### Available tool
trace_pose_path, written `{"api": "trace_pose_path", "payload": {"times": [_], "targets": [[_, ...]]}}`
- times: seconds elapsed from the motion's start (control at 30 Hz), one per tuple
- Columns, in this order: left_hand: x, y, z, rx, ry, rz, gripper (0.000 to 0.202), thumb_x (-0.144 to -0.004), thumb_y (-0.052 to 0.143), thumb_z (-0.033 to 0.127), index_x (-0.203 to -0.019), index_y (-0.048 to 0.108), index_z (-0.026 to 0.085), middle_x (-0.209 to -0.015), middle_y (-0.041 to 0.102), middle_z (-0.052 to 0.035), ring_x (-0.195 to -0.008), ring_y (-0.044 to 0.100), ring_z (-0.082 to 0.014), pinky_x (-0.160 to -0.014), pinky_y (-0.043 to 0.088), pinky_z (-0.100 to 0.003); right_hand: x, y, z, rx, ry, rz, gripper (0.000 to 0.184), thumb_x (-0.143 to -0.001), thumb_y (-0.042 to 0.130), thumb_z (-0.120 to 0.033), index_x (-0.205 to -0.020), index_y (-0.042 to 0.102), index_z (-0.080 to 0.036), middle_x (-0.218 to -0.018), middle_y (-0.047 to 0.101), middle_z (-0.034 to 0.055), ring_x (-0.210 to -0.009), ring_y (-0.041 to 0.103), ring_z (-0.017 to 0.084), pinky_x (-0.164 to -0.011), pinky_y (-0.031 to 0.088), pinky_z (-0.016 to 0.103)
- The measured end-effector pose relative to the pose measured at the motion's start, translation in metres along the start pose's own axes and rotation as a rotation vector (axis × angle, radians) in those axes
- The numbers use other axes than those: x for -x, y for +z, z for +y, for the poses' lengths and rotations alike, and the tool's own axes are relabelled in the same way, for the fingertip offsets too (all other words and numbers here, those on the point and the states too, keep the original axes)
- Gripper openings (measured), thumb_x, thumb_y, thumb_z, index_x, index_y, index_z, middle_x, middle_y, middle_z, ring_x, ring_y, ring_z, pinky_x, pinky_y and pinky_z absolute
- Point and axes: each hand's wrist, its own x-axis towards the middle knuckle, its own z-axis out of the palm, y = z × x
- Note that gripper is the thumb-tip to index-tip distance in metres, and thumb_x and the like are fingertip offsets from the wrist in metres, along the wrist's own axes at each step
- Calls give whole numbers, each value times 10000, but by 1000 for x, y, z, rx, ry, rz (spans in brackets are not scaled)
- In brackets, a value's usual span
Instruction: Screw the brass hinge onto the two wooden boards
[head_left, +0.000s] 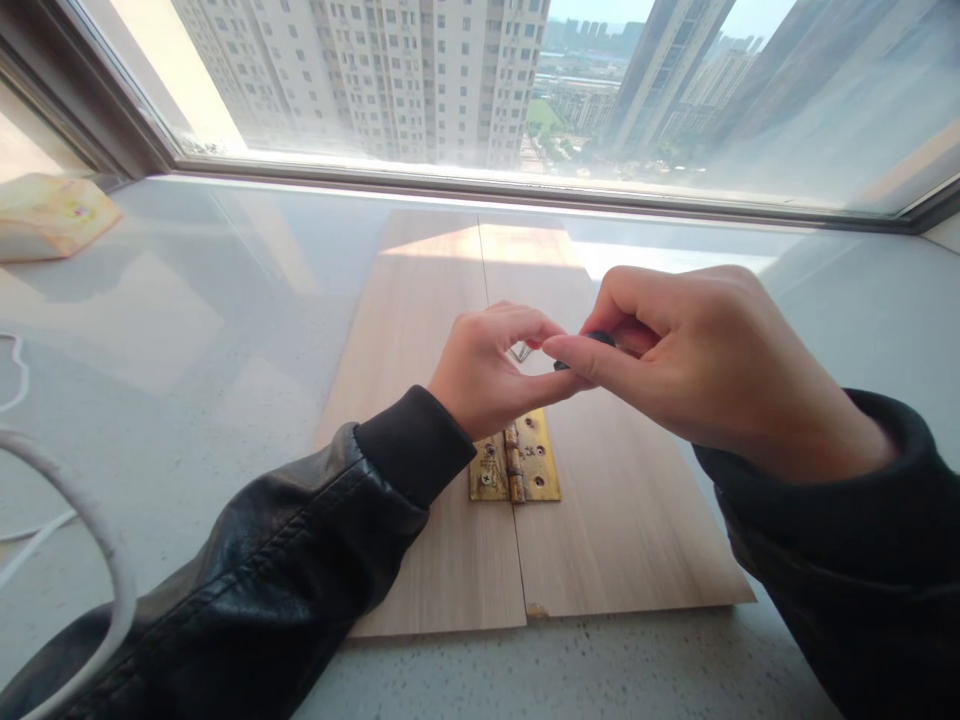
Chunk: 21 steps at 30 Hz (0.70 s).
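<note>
Above the boards, my left hand (491, 365) and my right hand (682, 350) meet at the fingertips. Between them is a small black object (600, 338), mostly covered by the fingers, so its kind does not show. The right thumb and fingers pinch it; the left thumb and forefinger close around its near end. A shiny metal bit (520, 352) shows in the gap of my left hand, and I cannot tell if it belongs to the black object. Below, a worn brass hinge (536, 480) lies across the seam of the boards, its upper part hidden by my left hand. A screw head (487, 479) sits in its left leaf; the right leaf shows holes.
Two pale wood boards, left (427, 570) and right (630, 550), lie side by side on a speckled white sill (225, 400). A white cable (112, 560) loops at the left. A yellowish package (56, 215) stands far left, by the window frame (450, 188).
</note>
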Motion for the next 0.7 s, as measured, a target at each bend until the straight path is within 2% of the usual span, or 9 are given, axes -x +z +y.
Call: {"api": "trace_pose_path", "payload": {"times": [0.07, 0.13, 0.2, 0.23, 0.3, 0.37, 0.53, 0.6, 0.7], "targets": [[1, -2, -1, -4, 37, -9, 120, -686, 774, 244, -687, 686, 162, -635, 655, 4, -626, 541, -110, -614, 449, -276, 1, -2, 1, -61, -1, -33, 299, -826, 617, -428, -649, 539, -200, -504, 429, -44, -460, 337, 93, -496, 278, 304], [1, -4, -4, 37, 66, -13, 90, -703, 766, 236, -725, 708, 171, -670, 687, -4, -649, 577, -118, -631, 466, -282, 3, -5, 4, -171, -18, -100, 233, -839, 612, -432, -831, 651, -203, -552, 510, -35, -485, 421, 104, -484, 315, 298], [1, -6, -8, 95, 66, -61, 79, -730, 759, 238, -787, 734, 190, -728, 722, -7, -692, 615, -124, -656, 480, -283, 6, -10, 8, -274, -17, -180, 240, -855, 604, -425, -971, 682, -230, -600, 580, -28, -514, 497, 113, -482, 359, 293], [1, -7, -10, 124, 55, -103, 87, -747, 752, 246, -821, 743, 201, -761, 736, -9, -716, 628, -125, -666, 484, -282, 7, -11, 10, -313, -3, -209, 230, -859, 605, -420, -980, 684, -241, -614, 605, -26, -522, 527, 116, -486, 380, 293], [1, -8, -12, 169, 23, -189, 105, -788, 724, 274, -870, 750, 213, -818, 750, -14, -759, 641, -124, -686, 488, -279, 8, -13, 12, -353, 33, -229, 201, -858, 613, -424, -913, 675, -241, -607, 623, -26, -520, 560, 123, -498, 409, 300], [2, -8, -11, 185, -2, -222, 148, -796, 716, 312, -906, 745, 217, -858, 751, -16, -789, 639, -123, -696, 487, -275, 7, -13, 13, -343, 54, -210, 208, -843, 631, -437, -846, 649, -230, -583, 618, -23, -508, 564, 132, -498, 410, 310], [1, -4, -3, 65, -44, -113, 303, -621, 841, 337, -854, 704, 200, -793, 715, 8, -748, 602, -126, -667, 467, -273, 2, -7, 9, -199, 68, -113, 300, -810, 634, -500, -754, 613, -207, -503, 510, -25, -452, 445, 121, -481, 315, 317], [1, -2, 2, 8, -53, -60, 269, -604, 840, 332, -773, 680, 198, -727, 692, 19, -698, 579, -125, -630, 449, -275, 1, -3, 6, -126, 74, -64, 331, -792, 646, -506, -678, 553, -210, -492, 453, -32, -449, 391, 107, -492, 294, 314], [0, 1, 6, -43, -71, -5, 179, -650, 786, 299, -666, 644, 192, -623, 634, 31, -641, 540, -119, -609, 435, -280, 1, 3, -1, -5, 64, 17, 385, -785, 650, -499, -606, 457, -218, -475, 381, -40, -445, 316, 94, -511, 277, 320]]}}
